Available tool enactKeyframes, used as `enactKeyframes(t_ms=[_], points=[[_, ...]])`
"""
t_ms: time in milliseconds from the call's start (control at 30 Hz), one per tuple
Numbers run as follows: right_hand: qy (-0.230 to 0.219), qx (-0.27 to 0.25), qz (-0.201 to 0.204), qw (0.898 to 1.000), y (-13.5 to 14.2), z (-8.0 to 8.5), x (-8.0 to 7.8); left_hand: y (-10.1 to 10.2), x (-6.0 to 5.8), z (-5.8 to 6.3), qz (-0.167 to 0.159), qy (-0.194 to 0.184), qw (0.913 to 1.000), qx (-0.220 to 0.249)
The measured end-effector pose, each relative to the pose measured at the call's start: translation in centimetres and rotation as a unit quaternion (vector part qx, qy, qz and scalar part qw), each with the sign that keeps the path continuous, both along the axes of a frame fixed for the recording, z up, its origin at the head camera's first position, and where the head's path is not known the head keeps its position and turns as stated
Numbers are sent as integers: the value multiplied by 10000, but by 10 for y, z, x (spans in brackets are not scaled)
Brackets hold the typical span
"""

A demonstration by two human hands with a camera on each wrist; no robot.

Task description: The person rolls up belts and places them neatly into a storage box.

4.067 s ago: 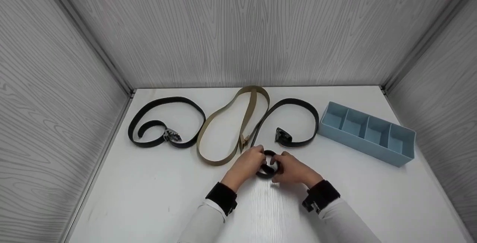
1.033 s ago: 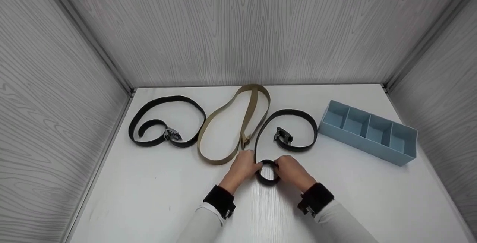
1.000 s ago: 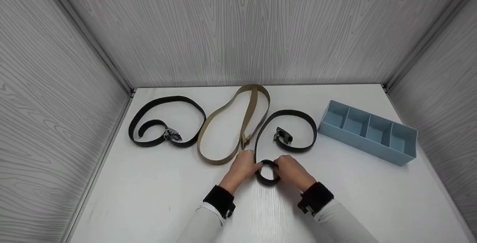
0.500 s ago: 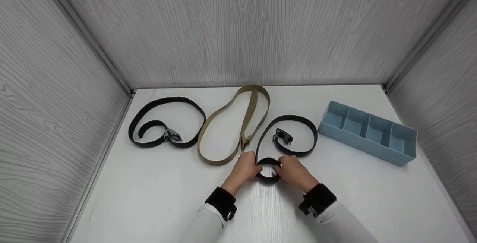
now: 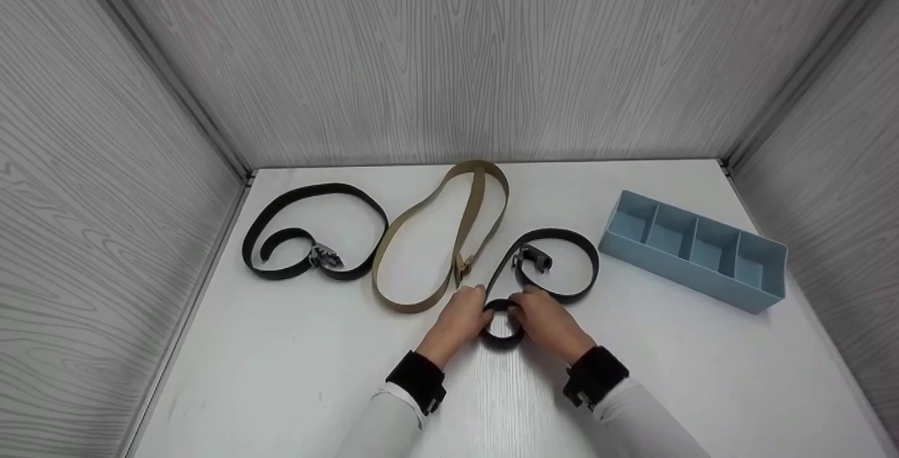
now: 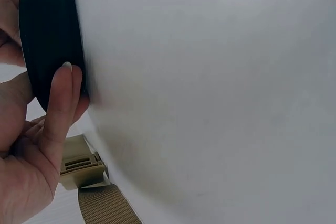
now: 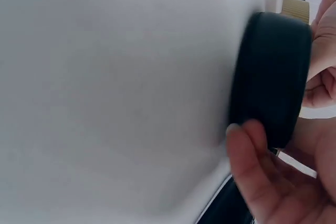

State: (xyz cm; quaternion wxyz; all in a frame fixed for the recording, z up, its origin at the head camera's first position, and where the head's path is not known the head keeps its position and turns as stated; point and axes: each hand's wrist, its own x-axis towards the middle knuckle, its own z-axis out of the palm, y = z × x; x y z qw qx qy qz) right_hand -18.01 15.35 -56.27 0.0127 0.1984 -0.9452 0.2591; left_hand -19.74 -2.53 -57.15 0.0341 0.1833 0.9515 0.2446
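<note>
A black belt (image 5: 588,247) stands on edge on the table, its near end wound into a small ring and its dark buckle (image 5: 537,258) lying inside the wider far loop. My left hand (image 5: 460,317) pinches the ring's left side, thumb inside and fingers outside. On the right side my right hand (image 5: 551,321) grips the same ring, with its thumb reaching over the inner edge. In the left wrist view two fingertips press the outer face of the black belt (image 6: 50,35). The right wrist view shows fingertips at the lower end of the coiled belt (image 7: 273,77).
A tan webbing belt (image 5: 383,261) lies in a long loop left of centre, its brass-coloured buckle (image 5: 463,265) near my left hand. Farther left is another black belt (image 5: 253,226) with a silver buckle (image 5: 324,255). A blue four-compartment box (image 5: 674,272) stands at the right.
The black belt's far loop has shrunk and come nearer as its near end is wound into a ring. Both hands stay at the ring, shifting their grip slightly. The other belts stay put.
</note>
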Motion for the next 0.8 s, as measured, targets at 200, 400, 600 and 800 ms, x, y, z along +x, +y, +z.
enactKeyframes(t_ms=[200, 400, 600, 800], points=[[186, -311, -783, 9963, 6, -1, -4, -4, 3, 1, 155, 34, 9997, 196], [-277, -15, -613, 9977, 35, 1, -4, -10, 5, 2, 404, -317, 9978, 422], [-386, -76, -457, 9982, 82, 4, -5, -14, 5, 1, 784, -250, 9965, 126], [-404, -148, -318, 9986, 126, 5, -5, -14, 5, -1, 1043, -112, 9944, -90]])
